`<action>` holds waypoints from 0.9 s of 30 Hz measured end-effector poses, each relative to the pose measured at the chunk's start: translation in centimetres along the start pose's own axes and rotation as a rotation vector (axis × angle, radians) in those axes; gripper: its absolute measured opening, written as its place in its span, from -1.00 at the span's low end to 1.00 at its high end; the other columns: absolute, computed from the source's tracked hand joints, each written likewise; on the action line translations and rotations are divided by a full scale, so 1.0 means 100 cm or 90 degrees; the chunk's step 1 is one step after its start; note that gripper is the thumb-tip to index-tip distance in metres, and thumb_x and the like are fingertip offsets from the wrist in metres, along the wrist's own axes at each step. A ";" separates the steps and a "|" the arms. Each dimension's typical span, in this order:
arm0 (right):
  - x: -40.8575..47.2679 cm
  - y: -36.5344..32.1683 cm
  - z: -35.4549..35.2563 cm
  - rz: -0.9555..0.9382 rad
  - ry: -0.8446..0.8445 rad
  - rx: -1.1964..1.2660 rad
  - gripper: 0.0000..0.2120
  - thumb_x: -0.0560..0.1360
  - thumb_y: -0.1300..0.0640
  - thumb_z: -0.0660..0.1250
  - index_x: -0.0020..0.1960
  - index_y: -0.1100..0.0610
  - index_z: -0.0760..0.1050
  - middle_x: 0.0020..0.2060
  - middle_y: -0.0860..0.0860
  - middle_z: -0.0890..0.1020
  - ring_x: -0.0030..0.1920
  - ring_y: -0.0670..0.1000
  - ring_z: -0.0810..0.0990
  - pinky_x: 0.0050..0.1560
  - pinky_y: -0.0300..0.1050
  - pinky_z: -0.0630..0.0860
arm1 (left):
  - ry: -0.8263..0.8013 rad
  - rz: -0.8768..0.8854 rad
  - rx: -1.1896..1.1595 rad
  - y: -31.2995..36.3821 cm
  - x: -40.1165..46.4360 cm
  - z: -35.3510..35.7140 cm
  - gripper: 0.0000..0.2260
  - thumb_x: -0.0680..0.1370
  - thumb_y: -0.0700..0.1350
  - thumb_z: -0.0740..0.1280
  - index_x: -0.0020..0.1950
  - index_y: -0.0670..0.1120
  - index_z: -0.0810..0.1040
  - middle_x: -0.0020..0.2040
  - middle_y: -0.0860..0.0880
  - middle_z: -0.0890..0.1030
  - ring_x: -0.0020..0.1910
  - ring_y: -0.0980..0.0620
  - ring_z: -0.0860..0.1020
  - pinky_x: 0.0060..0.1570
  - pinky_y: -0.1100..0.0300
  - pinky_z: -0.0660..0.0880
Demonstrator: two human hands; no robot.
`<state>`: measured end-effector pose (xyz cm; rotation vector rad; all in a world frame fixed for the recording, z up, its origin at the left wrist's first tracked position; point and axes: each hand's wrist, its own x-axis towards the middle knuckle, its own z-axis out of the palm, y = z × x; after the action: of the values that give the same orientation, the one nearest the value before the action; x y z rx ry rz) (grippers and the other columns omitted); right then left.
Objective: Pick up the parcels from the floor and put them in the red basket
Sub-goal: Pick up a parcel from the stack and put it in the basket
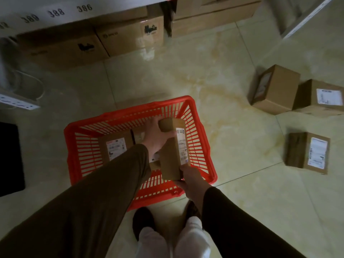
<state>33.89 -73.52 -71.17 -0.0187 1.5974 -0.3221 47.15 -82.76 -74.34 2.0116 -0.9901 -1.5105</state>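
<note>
Parcels are what I am handling: from my head view, I hold one brown cardboard parcel (172, 148) over the red basket (195, 116), above its right half. My left hand (155, 135) grips the far end of it, fingers wrapped over the top corner, and my right hand (191, 180) clamps the near end from below. Both hands are closed on this same box, one at each end. Its white shipping label (182, 146) faces right.

Inside the basket, low on the left, lies another labelled parcel (115, 146), flat on the bottom. Beside it, partly hidden by my left hand and sleeve, I can make out at least one more box, but not clearly.

The basket sits on the pale tiled floor (232, 146) just in front of my feet. To the right, well apart from the basket, three parcels lie on the floor: two touching each other at the far right (275, 88) (320, 97), and one nearer (308, 152), each with a white label.

Far across the floor, large cartons (128, 36) stand under a numbered shelf (55, 13). A white power strip (17, 103) lies at the left edge.
</note>
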 end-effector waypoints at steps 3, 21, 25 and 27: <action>0.011 -0.007 -0.006 0.010 0.014 0.028 -0.89 0.70 0.11 0.17 0.16 0.09 0.44 0.07 0.10 0.60 0.08 0.11 0.61 0.26 0.15 0.58 | -0.010 0.019 0.027 -0.001 0.009 0.008 -0.41 0.46 -0.12 0.52 0.41 0.07 0.36 0.34 0.01 0.37 0.32 -0.03 0.38 0.33 -0.12 0.42; 0.077 -0.017 -0.007 0.066 0.134 0.169 -0.85 0.69 0.11 0.21 0.26 0.08 0.40 0.01 0.07 0.61 0.13 0.16 0.65 0.25 0.09 0.59 | -0.014 0.007 0.140 -0.026 0.066 0.024 -0.39 0.52 -0.26 0.44 0.48 0.10 0.32 0.41 -0.05 0.41 0.40 -0.12 0.41 0.36 -0.12 0.42; 0.086 -0.018 -0.008 0.108 0.132 0.146 -0.86 0.70 0.19 0.17 -0.05 0.10 0.38 -0.15 0.07 0.55 0.25 0.18 0.62 0.33 0.08 0.54 | 0.002 0.025 0.191 -0.034 0.069 0.030 -0.36 0.51 -0.23 0.46 0.50 0.11 0.29 0.42 -0.07 0.39 0.39 -0.14 0.42 0.36 -0.11 0.43; 0.088 -0.017 -0.007 0.108 0.130 0.159 -0.88 0.70 0.19 0.18 -0.02 0.10 0.37 -0.15 0.08 0.56 0.09 0.15 0.66 0.30 0.09 0.57 | 0.026 0.051 0.225 -0.036 0.068 0.033 -0.36 0.51 -0.23 0.46 0.51 0.08 0.29 0.42 -0.08 0.39 0.40 -0.14 0.41 0.38 -0.10 0.42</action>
<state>32.34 -76.85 -79.41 0.3493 1.7364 -0.3980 46.10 -85.31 -82.28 2.1967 -1.3823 -1.3183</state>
